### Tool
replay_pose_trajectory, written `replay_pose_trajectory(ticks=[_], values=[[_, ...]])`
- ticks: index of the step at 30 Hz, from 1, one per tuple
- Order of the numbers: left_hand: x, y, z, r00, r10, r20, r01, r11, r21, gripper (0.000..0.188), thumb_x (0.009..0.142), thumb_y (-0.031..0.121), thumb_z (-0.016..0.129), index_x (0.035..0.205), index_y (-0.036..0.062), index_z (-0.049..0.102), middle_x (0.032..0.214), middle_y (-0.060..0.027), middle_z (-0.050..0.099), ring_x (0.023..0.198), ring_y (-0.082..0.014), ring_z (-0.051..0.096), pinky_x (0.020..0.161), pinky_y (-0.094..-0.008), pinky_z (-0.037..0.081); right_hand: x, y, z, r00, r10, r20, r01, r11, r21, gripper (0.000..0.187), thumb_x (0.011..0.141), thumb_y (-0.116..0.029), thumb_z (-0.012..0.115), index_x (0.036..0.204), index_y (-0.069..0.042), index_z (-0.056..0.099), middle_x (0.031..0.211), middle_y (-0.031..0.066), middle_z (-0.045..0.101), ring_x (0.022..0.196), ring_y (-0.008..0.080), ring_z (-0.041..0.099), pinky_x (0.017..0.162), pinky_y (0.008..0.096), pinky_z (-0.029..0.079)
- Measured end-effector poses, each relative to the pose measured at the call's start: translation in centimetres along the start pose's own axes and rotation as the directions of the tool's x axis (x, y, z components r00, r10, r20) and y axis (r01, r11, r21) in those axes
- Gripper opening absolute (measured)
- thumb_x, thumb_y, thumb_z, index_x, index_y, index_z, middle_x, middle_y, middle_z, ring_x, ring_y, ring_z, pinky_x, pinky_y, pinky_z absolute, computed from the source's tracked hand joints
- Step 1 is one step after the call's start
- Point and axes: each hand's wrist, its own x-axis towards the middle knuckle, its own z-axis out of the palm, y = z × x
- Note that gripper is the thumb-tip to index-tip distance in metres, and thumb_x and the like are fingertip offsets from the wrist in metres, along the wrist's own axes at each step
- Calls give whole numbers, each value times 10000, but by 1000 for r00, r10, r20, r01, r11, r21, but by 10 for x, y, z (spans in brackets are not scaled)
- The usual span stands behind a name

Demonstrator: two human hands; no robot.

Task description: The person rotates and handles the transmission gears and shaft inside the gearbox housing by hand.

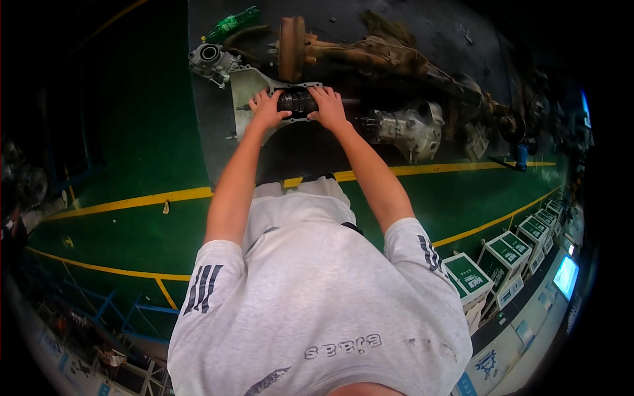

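A silver gearbox housing (245, 84) lies with its hollow side up on the dark work surface in front of me. Inside it sits a dark gear shaft (297, 101) with several toothed gears. My left hand (266, 109) grips the shaft's left end, thumb against the gears. On the right end my right hand (326, 105) is closed, fingers over the far side and thumb on the near side. The palms hide both ends of the gear set. From the housing's left part a thin rod (243, 107) sticks out.
Right of my hands stands another silver gearbox casing (413, 131). A rusty axle (370, 56) stretches across behind. At the far left are a small metal casing (212, 61) and a green plastic bottle (231, 23). Green-and-white boxes (467, 277) line the floor at the right.
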Motion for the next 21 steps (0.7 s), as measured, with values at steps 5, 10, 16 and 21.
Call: replay_pose_trajectory(ticks=[5, 10, 16, 21], values=[[1, -5, 5, 999, 24, -23, -25, 1000, -13, 723, 689, 451, 767, 1318, 215, 499, 1370, -232, 371, 1308, -378, 278, 1061, -538, 132, 11, 7, -3, 996, -31, 85, 33, 999, -18, 815, 537, -198, 852, 1271, -102, 510, 1272, 67, 545, 1216, 282, 441, 1000, 439, 330], [0, -3, 0, 999, 11, -37, -12, 1000, -26, 719, 681, 445, 776, 1309, 222, 505, 1366, -228, 377, 1308, -375, 281, 1068, -526, 134, 23, 10, -4, 982, -9, 190, 19, 999, -49, 847, 522, -255, 866, 1276, -104, 512, 1260, 61, 557, 1231, 278, 433, 1014, 442, 311], [-5, 6, -7, 998, 24, -53, -26, 999, -38, 748, 639, 427, 809, 1297, 247, 502, 1357, -214, 392, 1306, -360, 293, 1068, -525, 137, 15, 8, -4, 987, 13, 161, -13, 1000, -3, 828, 550, -234, 855, 1290, -112, 505, 1264, 61, 554, 1242, 278, 419, 1016, 441, 316], [-2, 1, -2, 999, 12, -50, -15, 998, -56, 734, 637, 409, 815, 1278, 239, 499, 1352, -208, 395, 1302, -360, 294, 1061, -525, 143, 10, 5, -6, 991, 21, 135, -25, 999, 28, 831, 572, -205, 844, 1314, -115, 479, 1298, 73, 523, 1233, 304, 422, 1003, 433, 349]])
